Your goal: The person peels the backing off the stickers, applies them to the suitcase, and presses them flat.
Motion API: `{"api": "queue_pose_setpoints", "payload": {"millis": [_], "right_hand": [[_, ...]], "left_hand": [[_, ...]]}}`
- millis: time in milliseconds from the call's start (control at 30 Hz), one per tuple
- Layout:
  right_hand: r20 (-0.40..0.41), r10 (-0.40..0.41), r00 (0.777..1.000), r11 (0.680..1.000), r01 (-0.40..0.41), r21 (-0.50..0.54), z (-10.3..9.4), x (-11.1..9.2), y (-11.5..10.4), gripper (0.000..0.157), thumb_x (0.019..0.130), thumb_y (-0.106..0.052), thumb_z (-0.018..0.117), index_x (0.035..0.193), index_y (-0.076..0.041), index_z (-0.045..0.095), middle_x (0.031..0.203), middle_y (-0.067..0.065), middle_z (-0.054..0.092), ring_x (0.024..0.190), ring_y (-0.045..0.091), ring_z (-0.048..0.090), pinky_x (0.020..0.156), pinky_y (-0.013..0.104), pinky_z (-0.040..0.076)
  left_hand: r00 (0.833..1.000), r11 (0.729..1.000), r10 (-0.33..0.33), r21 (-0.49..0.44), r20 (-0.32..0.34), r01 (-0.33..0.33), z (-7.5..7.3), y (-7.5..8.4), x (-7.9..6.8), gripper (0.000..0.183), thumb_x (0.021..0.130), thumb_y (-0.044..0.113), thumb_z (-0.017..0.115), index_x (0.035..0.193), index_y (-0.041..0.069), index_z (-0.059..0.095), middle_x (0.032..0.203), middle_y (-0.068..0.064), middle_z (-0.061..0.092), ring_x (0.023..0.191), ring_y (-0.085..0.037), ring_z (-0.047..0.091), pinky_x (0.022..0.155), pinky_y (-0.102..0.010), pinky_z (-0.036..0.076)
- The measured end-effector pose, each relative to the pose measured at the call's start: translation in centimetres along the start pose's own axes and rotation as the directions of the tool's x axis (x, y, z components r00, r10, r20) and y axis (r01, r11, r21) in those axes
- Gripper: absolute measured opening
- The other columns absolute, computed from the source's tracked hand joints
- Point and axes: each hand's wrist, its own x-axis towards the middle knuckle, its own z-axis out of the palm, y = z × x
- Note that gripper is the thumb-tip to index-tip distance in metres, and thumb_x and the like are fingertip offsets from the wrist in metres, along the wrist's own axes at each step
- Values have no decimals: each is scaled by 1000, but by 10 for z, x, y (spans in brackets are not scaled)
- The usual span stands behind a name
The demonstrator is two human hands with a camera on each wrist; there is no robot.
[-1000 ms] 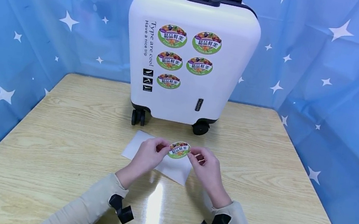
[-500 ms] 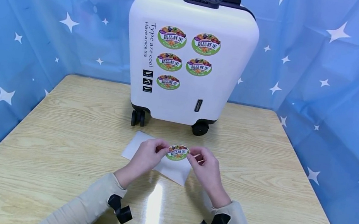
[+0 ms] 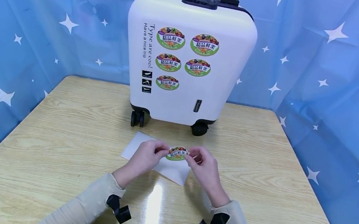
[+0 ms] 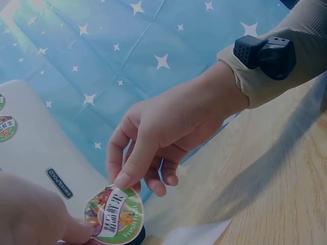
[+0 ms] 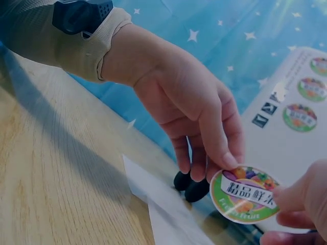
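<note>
An oval fruit sticker (image 3: 177,154) with a green border and white lettering band is held between both hands. My left hand (image 3: 147,157) pinches its left end with thumb and fingertips, and my right hand (image 3: 205,167) pinches the right end the same way. In the left wrist view the printed face of the sticker (image 4: 113,217) shows, with the right thumb on its edge. Under the hands lies a white sheet of paper (image 3: 170,170), partly covered by them. Behind stands a white suitcase (image 3: 230,57) bearing several matching stickers (image 3: 167,82) on its front.
The suitcase rests on black wheels (image 3: 199,129) toward the back of the wooden table (image 3: 72,142). Its lower right front has a small dark nameplate (image 3: 197,106). A blue star-patterned curtain (image 3: 39,19) surrounds the table's back and sides.
The held sticker has sunk slightly and tipped so that it looks flatter in the head view. Both hands keep their pinch, and the view has shifted a little.
</note>
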Motion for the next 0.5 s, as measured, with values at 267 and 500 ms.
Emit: {"api": "queue_pose_setpoints", "payload": {"millis": [267,500], "right_hand": [[10,3,1000,1000,-2,-16,-1,1,-1,12,84,-7,68,94,-9,63,79,3,61,65,17,55,56,25,47],[17,33,999,999,-34,9,-2,1,-1,13,83,-7,69,94,-7,63,78,4,61,64,17,55,54,24,45]], "left_hand": [[999,1000,16,21,29,-16,-3,0,1,8,88,7,63,89,7,70,87,-2,67,71,-10,56,61,-24,47],[1000,1000,7,1,29,-7,-6,1,1,8,88,7,63,90,7,71,85,-2,68,70,-10,56,60,-25,47]]}}
